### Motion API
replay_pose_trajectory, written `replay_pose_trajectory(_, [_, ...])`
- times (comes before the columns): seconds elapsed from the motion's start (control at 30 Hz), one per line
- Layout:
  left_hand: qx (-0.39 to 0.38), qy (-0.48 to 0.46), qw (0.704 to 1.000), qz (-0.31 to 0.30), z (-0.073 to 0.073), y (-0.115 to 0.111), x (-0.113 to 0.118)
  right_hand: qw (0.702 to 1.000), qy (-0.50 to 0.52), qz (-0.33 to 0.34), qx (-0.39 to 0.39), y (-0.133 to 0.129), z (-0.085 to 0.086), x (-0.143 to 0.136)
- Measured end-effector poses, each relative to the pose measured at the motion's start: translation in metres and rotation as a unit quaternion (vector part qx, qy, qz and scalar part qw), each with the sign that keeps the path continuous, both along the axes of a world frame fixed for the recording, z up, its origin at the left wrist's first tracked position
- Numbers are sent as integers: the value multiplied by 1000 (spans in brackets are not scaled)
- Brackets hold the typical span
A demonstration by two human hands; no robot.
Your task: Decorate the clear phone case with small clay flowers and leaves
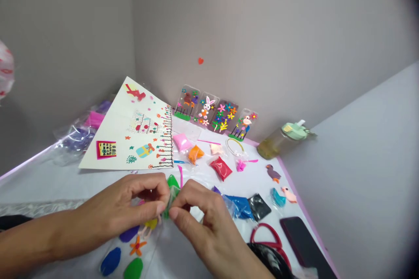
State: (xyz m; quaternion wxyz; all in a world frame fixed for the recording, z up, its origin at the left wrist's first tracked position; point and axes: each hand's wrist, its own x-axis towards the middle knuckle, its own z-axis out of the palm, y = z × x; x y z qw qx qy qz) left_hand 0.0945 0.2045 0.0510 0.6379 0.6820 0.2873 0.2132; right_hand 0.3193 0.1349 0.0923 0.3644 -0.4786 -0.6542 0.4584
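Observation:
Both my hands meet over the table, pinching a small clear packet with green clay (172, 196) between them. My left hand (131, 202) grips its left side with thumb and fingers. On its right side, my right hand (203, 222) pinches the packet with thumb and forefinger. Beneath and beside my left hand lies a clear sheet with flat clay shapes: a blue oval (110, 261), a green oval (133, 268), an orange star-shaped flower (138, 246) and a purple piece partly hidden by my left hand.
A decorated white card (121, 126) stands at the back left. Decorated clear phone cases (206, 109) lean on the wall. Clay packets, including a red one (221, 168), lie mid-table. A bottle (278, 139), red scissors (271, 237) and a dark phone (304, 244) are on the right.

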Motion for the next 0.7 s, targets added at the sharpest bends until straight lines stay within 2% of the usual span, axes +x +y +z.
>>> replay_pose_trajectory(0.1, [-3,-18,1000,-19,-3,0,-5,998,58,-18,-15,3,-3,0])
replay_pose_trajectory(0.17, [-47,-50,996,-57,-6,2,-7,993,103,-22,-51,5,-8,1])
replay_pose_trajectory(0.23, [-89,-79,991,-62,-7,5,-7,989,123,-28,-73,8,-12,1])
replay_pose_trajectory(0.3, [-76,-94,992,-23,-8,8,-7,993,102,-54,-22,9,-15,1])
replay_pose_trajectory(0.37, [-24,-101,995,7,-10,11,-6,991,61,-82,83,8,-16,1])
replay_pose_trajectory(0.43, [13,-100,995,10,-14,13,-6,983,13,-84,163,7,-16,2])
replay_pose_trajectory(0.53, [18,-78,997,16,-17,15,-7,979,-56,-47,190,5,-19,5])
replay_pose_trajectory(0.63, [26,-71,995,65,-14,14,-5,972,-108,-1,207,3,-23,8])
replay_pose_trajectory(0.7, [29,-91,991,95,-10,13,-1,965,-130,2,226,1,-24,8])
